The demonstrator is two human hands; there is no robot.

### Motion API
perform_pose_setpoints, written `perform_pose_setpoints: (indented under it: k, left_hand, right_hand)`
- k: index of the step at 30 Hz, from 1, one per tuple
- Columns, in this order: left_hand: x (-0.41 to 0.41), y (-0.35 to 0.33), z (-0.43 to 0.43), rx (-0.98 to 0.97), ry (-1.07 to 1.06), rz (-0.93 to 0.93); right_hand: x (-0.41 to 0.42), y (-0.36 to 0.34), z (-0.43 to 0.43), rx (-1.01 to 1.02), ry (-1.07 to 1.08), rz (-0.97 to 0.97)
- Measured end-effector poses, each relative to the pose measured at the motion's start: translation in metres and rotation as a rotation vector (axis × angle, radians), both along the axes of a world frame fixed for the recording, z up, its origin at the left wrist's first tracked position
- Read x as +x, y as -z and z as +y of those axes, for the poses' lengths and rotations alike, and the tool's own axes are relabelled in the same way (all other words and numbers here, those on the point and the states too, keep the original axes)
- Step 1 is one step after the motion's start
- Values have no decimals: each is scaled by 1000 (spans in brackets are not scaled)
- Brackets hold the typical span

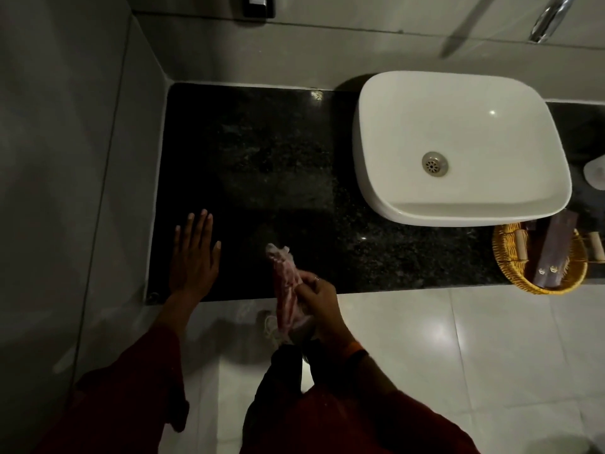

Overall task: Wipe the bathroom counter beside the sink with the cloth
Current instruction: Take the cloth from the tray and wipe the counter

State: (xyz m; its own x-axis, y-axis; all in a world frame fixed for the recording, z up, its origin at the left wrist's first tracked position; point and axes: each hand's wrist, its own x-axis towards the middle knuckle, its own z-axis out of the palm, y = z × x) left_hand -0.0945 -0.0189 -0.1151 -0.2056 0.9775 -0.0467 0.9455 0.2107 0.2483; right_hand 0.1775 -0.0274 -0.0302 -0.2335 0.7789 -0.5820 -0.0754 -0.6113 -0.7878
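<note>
Gripping a bunched pink cloth [288,286], the right hand [319,304] closes its fingers around the fabric at the front edge of the counter [262,152], a ring showing on one finger. Crumpled into a long, wrinkled twist, the cloth is pale pink with lighter patches; its upper end rises just over the dark stone, while its lower end hangs past the counter's edge above the floor [458,355]. Whether the upper tip touches the stone cannot be told.

Left hand [194,253] lies flat and open on the counter near the left front corner, fingers spread and pointing toward the wall, holding nothing. Both arms wear dark red sleeves [137,381].

Black and speckled, the counter shows dull smudges across its middle and small glints of light. A white rectangular sink [458,145] with a metal drain [434,163] sits on it to the right, well apart from the cloth. Beside the sink's front right corner stands a yellow wicker basket [510,270] holding dark, flat packets and small pale tubes. A chrome tap [553,18] projects from the tiled wall above the sink.
</note>
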Motion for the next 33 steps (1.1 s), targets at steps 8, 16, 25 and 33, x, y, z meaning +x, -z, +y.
perform_pose_setpoints:
  k: [8,16,25,33]
  left_hand:
    - [2,-5,0,-4,3,-4]
    - [2,-4,0,3,10,29]
    - [2,2,3,14,5,61]
    - [0,3,1,42,14,81]
  right_hand:
    - [12,10,57,-128,300,-202]
    - [6,43,28,1004,-490,-1057]
    - [-53,65,131,1040,-633,-1244]
    - [-85,59,181,1009,-630,-1242]
